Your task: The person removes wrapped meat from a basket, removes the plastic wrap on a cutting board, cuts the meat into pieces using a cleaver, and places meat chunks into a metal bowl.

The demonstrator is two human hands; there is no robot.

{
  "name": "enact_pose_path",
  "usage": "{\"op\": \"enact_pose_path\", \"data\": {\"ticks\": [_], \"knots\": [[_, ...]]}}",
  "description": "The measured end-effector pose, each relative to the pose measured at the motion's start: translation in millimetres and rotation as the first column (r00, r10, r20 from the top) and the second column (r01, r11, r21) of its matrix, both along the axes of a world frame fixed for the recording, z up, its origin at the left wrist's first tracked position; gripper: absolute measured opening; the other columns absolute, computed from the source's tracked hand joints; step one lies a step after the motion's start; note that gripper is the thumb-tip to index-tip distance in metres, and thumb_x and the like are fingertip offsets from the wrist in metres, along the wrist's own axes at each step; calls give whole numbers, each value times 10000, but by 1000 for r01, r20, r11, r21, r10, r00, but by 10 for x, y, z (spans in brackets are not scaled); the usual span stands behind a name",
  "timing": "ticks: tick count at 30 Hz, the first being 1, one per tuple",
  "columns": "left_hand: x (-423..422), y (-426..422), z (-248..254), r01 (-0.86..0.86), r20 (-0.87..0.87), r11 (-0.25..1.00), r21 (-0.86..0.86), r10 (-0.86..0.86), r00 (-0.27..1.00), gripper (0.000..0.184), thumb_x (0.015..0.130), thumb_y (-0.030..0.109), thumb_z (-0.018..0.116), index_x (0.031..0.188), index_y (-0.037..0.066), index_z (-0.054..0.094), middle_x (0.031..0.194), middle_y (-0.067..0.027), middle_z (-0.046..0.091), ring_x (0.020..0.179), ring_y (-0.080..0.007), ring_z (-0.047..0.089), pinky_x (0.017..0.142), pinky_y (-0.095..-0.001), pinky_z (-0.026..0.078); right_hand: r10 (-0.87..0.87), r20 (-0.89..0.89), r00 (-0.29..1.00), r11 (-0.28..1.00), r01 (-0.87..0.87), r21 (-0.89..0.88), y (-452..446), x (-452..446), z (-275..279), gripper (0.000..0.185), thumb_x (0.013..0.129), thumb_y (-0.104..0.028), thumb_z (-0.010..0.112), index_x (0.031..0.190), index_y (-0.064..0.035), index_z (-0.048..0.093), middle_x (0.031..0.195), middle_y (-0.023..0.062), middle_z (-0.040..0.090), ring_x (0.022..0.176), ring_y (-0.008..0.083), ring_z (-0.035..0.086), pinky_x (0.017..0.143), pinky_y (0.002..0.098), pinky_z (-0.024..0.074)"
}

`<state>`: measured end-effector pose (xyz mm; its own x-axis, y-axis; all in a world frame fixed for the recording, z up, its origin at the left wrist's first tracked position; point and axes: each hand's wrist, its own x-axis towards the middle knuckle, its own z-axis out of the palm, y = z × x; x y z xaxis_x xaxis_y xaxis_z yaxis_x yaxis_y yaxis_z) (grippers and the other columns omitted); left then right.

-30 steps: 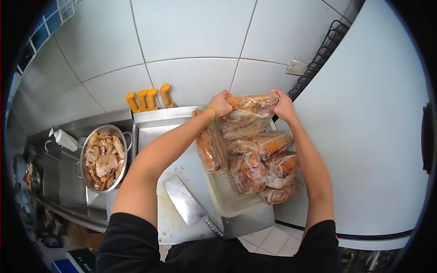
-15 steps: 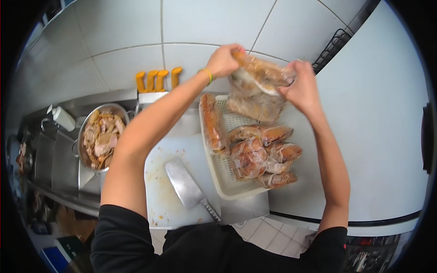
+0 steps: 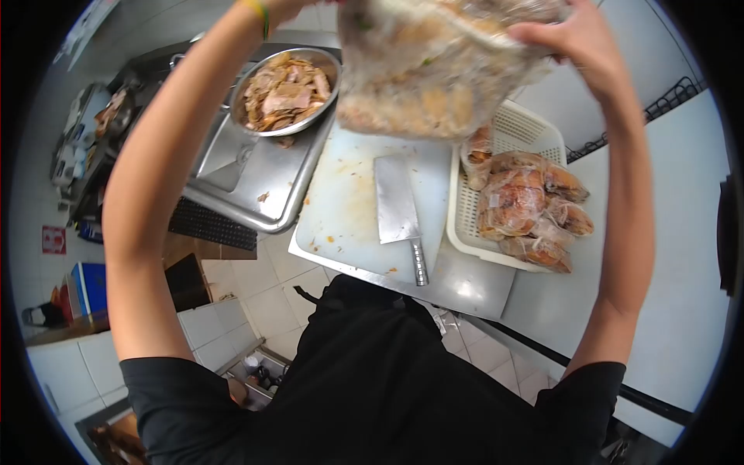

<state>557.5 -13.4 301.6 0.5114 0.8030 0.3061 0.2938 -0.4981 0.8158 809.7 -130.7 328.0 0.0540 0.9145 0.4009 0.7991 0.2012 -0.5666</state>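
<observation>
Both hands lift a clear plastic bag of meat pieces [image 3: 426, 77] in front of me, high over the cutting board [image 3: 341, 201]. At the bag's upper right edge, my right hand [image 3: 581, 39] is closed, its thumb pressed on the plastic. My left hand [image 3: 291, 8] is at the bag's upper left corner, its fingers mostly cut off by the top of the view. Below the bag, a cleaver [image 3: 397, 201] lies flat on the board. To the right stands a cream plastic basket [image 3: 535, 124] holding several plastic-wrapped browned meat pieces [image 3: 515, 201].
On the left, a metal bowl of cut meat [image 3: 287, 93] stands at the steel sink [image 3: 263, 194]. A white surface [image 3: 682, 232] extends along the right. Beneath the board's front edge, a tiled floor [image 3: 279, 263] shows.
My view has turned left and down. The bag has come up and closer to me, away from over the basket, with both hands still at its top edge.
</observation>
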Motion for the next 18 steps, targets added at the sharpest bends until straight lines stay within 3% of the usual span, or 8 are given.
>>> {"op": "enact_pose_path", "data": {"ticks": [1,2,4,5,8,11,13,18], "knots": [[-132,-247,-86,-51,17,998,-34,51,999,377,711,-47,623,1084,3,604,857,-111,666,752,-167,613,668,-278,513,45,35,998,997,-42,-66,-23,-140,-67,668,540,-227,782,1067,132,583,992,232,653,907,291,648,837,345,528],[-165,-572,-107,-246,-77,966,-74,241,968,320,755,4,632,1073,37,630,951,-141,684,808,-214,638,723,-327,535,-136,77,988,967,149,-207,121,-347,-295,944,590,-127,744,1367,191,311,1390,349,405,1291,396,461,1075,451,425],[-560,-398,-895,-328,-40,891,314,357,933,459,668,-2,596,1124,31,631,972,-103,677,814,-161,627,665,-292,509,171,129,977,938,-201,283,253,-276,-1200,537,598,-112,788,1090,-64,577,1005,89,610,912,188,597,834,313,483],[-686,-593,-1293,-405,28,783,472,446,895,445,689,29,584,1123,105,646,993,-143,618,827,-281,655,714,-345,522,209,98,973,934,-228,275,159,-371,-1503,534,602,-77,762,1096,-63,562,1070,126,554,986,274,576,858,346,490],[-728,-1572,-2334,-465,138,876,123,449,883,615,649,-118,513,1208,118,613,1111,-129,427,782,-229,567,649,-248,501,215,-53,975,970,-207,128,-442,-660,-2591,517,598,88,682,1076,-32,523,1161,172,451,1075,393,529,898,409,482],[-716,-2284,-3158,-377,45,918,-127,385,922,673,612,-141,503,1225,121,595,1051,-123,345,985,-263,454,827,-288,472,115,68,991,991,-110,-71,-952,-766,-3618,480,636,125,631,1077,-20,513,1221,217,443,1158,428,483,979,410,428],[-738,-2492,-3332,-214,111,803,-556,327,938,622,676,-115,595,1248,130,569,1143,-149,351,1134,-321,449,944,-356,434,39,79,996,990,-28,-141,-1447,-830,-3790,484,662,130,621,1110,-17,514,1234,226,441,1171,439,471,981,418,424],[-1370,-2177,-3442,187,39,764,-618,-208,977,590,694,-130,627,1232,104,562,1224,-136,457,1124,-297,512,910,-356,495,-332,115,936,885,351,-306,-2085,-1018,-4011,566,730,59,622,1273,-6,478,1270,229,445,1185,428,463,976,447,412]]}}
